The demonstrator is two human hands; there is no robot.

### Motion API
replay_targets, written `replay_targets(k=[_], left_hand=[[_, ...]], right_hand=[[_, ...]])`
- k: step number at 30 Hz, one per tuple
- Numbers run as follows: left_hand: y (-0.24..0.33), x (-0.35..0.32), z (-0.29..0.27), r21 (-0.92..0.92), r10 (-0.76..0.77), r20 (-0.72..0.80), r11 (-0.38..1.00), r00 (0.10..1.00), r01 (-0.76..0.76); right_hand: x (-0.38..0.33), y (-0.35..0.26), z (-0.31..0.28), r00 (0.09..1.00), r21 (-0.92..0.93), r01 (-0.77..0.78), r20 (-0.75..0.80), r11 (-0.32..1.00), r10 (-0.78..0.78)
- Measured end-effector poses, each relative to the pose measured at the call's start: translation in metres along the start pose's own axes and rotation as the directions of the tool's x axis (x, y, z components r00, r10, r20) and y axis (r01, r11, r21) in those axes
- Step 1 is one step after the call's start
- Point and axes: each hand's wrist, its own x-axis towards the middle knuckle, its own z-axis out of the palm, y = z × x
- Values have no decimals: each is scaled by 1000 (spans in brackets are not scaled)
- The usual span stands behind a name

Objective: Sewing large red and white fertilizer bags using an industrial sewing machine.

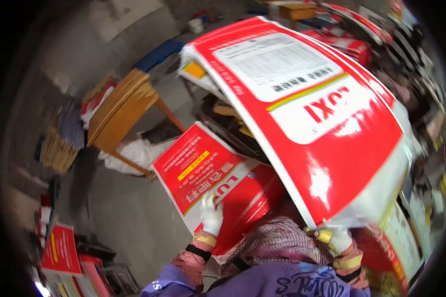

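A red and white printed sack (255, 205) lies flat across my lap, its far end sticking out to the left. On its left part rests my left hand (212, 216) in a white glove, fingers stretched out over the surface. My right hand (339, 240), also gloved in white, is closed at the near edge of a larger stack of red and white sacks (362, 163). Something yellow (324, 236) shows at its fingers, either a wrapping or a small object; I cannot tell which. The stack's top sack is smooth, glossy and bent down toward me.
A wooden table (121, 111) stands at the left, with a white bundle (136, 156) under it. Folded stacks (59, 151) lie by the wall. More red sacks (62, 250) are at the lower left. At the far right a person in striped clothing (406, 47) is partly visible.
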Motion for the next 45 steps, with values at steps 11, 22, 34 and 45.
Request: replay_targets(k=[11,22,34,45], left_hand=[[319,29,-48,-477,987,35,156,159,-865],[348,36,-25,-602,925,254,380,282,-702],[371,65,-47,-658,717,580,692,387,-296],[387,76,-53,-642,673,604,728,426,-239]], right_hand=[[-17,-24,-40,858,569,208,-496,796,130],[-10,-29,-44,829,435,215,-554,874,72],[3,-42,-49,808,454,296,-588,841,34],[1,-78,-58,743,-10,-22,-669,1000,10]])
